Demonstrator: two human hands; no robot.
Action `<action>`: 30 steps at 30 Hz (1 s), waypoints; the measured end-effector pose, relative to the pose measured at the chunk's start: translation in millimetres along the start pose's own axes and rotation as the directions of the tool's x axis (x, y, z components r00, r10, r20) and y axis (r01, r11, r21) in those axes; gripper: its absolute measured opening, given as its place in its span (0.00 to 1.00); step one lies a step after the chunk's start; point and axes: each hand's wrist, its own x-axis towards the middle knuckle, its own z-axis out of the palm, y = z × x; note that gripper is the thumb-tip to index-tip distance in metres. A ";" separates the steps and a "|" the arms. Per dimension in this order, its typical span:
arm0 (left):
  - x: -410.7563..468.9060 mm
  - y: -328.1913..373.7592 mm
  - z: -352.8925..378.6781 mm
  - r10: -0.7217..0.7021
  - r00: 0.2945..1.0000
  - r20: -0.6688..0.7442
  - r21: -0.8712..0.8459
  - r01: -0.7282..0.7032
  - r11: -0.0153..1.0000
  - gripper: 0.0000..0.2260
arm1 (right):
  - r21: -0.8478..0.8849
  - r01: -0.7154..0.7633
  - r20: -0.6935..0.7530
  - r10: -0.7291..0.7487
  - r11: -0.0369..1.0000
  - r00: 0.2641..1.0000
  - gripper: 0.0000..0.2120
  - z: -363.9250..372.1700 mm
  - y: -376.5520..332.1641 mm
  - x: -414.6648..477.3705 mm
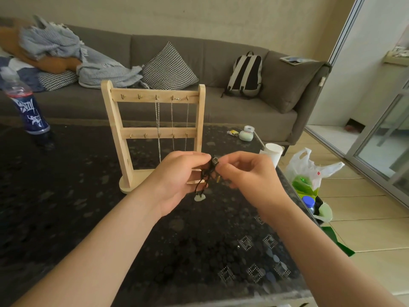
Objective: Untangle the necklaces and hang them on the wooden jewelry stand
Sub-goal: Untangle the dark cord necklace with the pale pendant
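A wooden jewelry stand [155, 131] with two rows of small hooks stands upright on the dark table. Three thin silver chains [172, 122] hang from its top row, on the right side. Just in front of the stand, above the table, both hands hold a tangled black cord necklace [207, 173]. My left hand [177, 178] pinches the tangle from the left, my right hand [247, 171] pinches it from the right. A pale pendant [199, 197] dangles below the cord.
The dark patterned glass table [66, 207] carries a plastic bottle [27, 107] at far left, a small white container [247, 133] and a paper roll [273, 151] near its right edge. Bags [309, 173] lie on the floor to the right. A grey sofa [232, 107] stands behind.
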 end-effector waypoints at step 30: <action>-0.6 -3.5 -4.1 0.214 0.977 0.003 0.288 -0.206 0.935 0.08 | 0.292 -0.139 0.028 0.137 0.946 0.990 0.08 5.3 0.8 4.8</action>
